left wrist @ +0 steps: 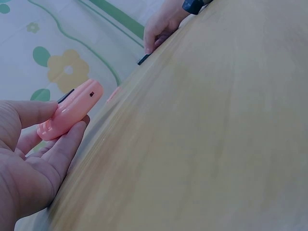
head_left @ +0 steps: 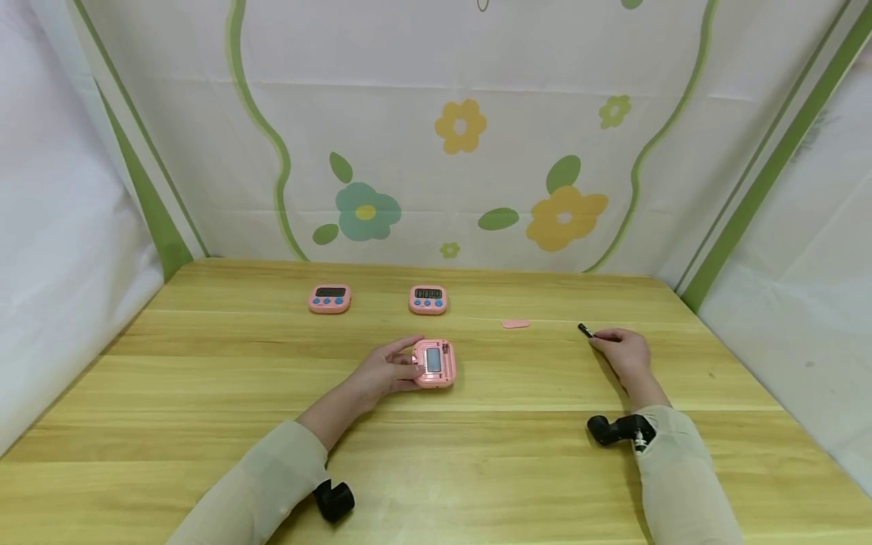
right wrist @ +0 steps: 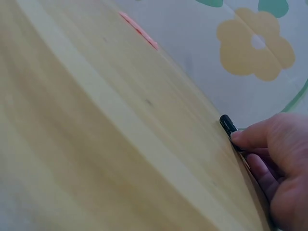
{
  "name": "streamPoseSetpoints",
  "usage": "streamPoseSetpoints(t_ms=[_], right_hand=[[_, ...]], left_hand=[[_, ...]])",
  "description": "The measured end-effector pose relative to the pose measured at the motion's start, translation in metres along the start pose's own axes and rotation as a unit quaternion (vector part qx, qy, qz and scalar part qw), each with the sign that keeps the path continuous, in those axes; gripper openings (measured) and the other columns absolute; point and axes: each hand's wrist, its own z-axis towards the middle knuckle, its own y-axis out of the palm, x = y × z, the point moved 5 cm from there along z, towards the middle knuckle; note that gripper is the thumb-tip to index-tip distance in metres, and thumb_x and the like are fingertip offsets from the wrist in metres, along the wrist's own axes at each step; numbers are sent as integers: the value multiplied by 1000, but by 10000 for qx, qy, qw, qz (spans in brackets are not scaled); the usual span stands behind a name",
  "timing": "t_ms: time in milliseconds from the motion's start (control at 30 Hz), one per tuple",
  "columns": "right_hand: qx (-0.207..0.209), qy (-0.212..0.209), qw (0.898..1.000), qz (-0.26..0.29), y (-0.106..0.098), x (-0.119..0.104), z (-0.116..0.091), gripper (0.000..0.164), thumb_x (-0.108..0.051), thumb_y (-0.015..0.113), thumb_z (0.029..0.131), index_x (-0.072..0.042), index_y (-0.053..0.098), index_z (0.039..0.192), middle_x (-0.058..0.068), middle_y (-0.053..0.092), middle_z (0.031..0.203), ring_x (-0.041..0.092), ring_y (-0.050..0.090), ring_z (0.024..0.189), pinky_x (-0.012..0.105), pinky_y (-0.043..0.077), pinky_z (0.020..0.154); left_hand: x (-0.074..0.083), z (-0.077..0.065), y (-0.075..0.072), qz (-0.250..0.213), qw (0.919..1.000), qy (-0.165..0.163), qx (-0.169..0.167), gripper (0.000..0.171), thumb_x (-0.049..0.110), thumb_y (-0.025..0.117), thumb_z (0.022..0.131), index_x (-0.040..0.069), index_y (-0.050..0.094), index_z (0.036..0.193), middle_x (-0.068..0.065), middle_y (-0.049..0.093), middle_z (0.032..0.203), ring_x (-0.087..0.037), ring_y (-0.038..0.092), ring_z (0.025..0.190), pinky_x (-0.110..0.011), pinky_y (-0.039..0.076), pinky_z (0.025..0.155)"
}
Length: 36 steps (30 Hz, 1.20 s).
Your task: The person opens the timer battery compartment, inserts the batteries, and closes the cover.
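My left hand (head_left: 390,373) grips a pink digital timer (head_left: 446,375) by its left side, with its back turned up toward the head camera. The slot along the timer's right side is uncovered. In the left wrist view the timer (left wrist: 72,113) sits tilted between thumb and fingers, above the wooden table. Far to the right, my right hand (head_left: 625,353) pinches a small black battery (head_left: 585,330) between thumb and fingertips, close over the table. The battery (right wrist: 227,124) points away from the fingers in the right wrist view.
A flat pink battery cover (head_left: 515,323) lies on the table between the hands, toward the back. Two more pink timers, one at the left (head_left: 330,299) and another near the middle (head_left: 428,300), lie face up behind my left hand. A flowered curtain (head_left: 409,166) borders the table's back.
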Motion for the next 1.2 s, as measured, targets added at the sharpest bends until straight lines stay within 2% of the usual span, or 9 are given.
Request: streamPoseSetpoints(t_ms=[200, 367, 533, 733, 833, 1033, 1200], right_hand=[[164, 12, 9995, -271, -1, 1, 0, 27, -19, 58, 82, 3, 62, 98, 20, 56, 99, 32, 49, 91, 40, 40, 77], [196, 127, 9993, -278, -3, 2, -2, 28, -20, 56, 83, 3, 61, 98, 20, 56, 100, 32, 48, 92, 41, 40, 79], [325, 287, 9991, 13, -5, 3, -3, 30, -21, 55, 83, 4, 61, 99, 20, 55, 101, 30, 48, 92, 35, 41, 76], [324, 560, 9956, 684, -5, -3, -5, 33, -21, 56, 82, 4, 58, 104, 12, 53, 98, 18, 46, 83, 15, 40, 55], [330, 703, 9912, 1073, -6, -9, -6, 34, -20, 57, 82, 4, 57, 105, 6, 52, 92, 15, 46, 78, 14, 39, 50], [145, 880, 9810, 1722, -4, -22, -8, 33, -21, 58, 82, 3, 55, 105, 1, 54, 83, 13, 51, 75, 20, 46, 60], [-188, 808, 9744, 2087, 6, -37, -9, 32, -23, 58, 82, -1, 53, 105, 0, 52, 89, 20, 53, 88, 27, 47, 73]], left_hand=[[0, 0, 1, 35, 10000, 12, -39, 60, -9, 54, 78, 6, 34, 132, -19, 51, 96, -22, 57, 78, -36, 48, 75], [-1, 0, 3, 11, 10000, 45, -73, 59, -9, 54, 78, 5, 35, 132, -20, 51, 98, -23, 57, 79, -36, 48, 75], [-2, 0, 5, 11, 9999, 65, -129, 59, -9, 54, 78, 5, 34, 132, -20, 50, 100, -23, 57, 80, -36, 48, 75], [-2, 0, 5, -20, 9999, 54, -133, 59, -8, 54, 79, 6, 34, 132, -20, 50, 100, -22, 56, 81, -35, 48, 76], [-2, -1, 4, -42, 9999, 54, -122, 59, -8, 54, 79, 6, 34, 132, -19, 50, 98, -22, 56, 80, -35, 48, 76], [-1, -1, 2, -74, 9999, 54, -82, 59, -9, 54, 78, 6, 33, 132, -19, 50, 98, -22, 56, 80, -36, 48, 76], [-1, -1, 1, -47, 10000, 20, -28, 58, -8, 53, 79, 7, 35, 132, -19, 50, 98, -22, 56, 80, -35, 48, 75]])
